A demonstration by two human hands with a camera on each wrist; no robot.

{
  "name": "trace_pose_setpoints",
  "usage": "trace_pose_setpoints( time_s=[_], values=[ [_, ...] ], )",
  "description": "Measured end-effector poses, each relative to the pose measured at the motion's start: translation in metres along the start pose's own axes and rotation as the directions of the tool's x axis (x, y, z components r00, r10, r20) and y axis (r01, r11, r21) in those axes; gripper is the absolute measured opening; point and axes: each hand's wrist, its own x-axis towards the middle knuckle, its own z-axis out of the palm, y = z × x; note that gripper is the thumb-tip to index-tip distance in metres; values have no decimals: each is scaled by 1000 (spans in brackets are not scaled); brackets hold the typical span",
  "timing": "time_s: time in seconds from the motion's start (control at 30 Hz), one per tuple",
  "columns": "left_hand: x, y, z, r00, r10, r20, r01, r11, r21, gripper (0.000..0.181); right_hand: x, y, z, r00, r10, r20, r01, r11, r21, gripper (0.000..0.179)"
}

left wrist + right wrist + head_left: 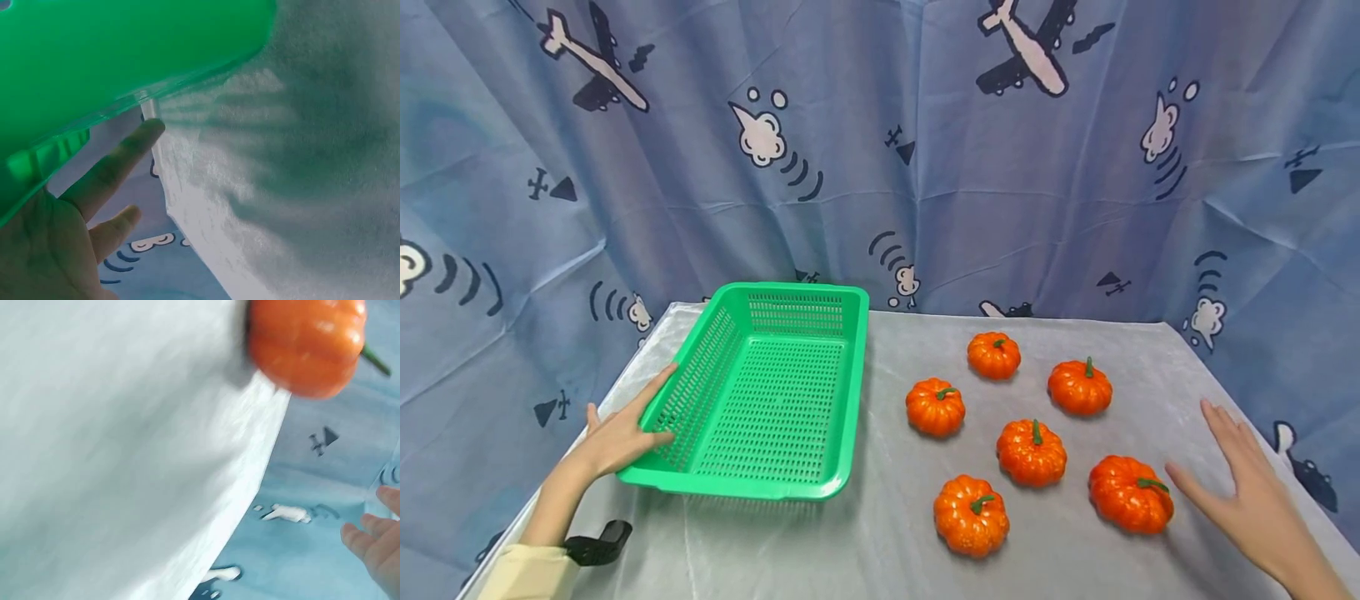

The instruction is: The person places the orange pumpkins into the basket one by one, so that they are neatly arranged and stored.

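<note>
At the left, a green plastic basket [778,492] with perforated walls holds nothing. My left hand [617,442] is at its left rim, fingers spread, with the thumb overlapping the rim. In the left wrist view, two straight fingers of it [115,169] extend below the green edge. On the right side, my right hand [1258,504] has thumb and fingers spread and holds nothing. Its thumb is close to the nearest orange pumpkin [1123,496], which lies with its green stem toward the hand. A pumpkin [306,347] also shows in the right wrist view, apart from the fingertips.
More small pumpkins are spread over the right half of the table [887,550]: one near the front [972,518], one in the middle [1032,454], others farther back. A blue curtain [880,167] with airplane prints hangs behind and around the table. A black strap [598,546] is on the left wrist.
</note>
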Motion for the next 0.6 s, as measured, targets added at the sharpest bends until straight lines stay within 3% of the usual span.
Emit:
trace_pose_setpoints(
  time_s=[0.27, 0.6],
  values=[
    [1, -2, 0, 999, 21, -35, -20, 999, 45, 96, -13, 21, -1, 992, 97, 80, -95, 995, -32, 98],
    [0, -8, -7, 991, 121, -57, -120, 993, 12, 83, -11, 26, 0, 995, 77, 67, -75, 996, -41, 97]
  ],
)
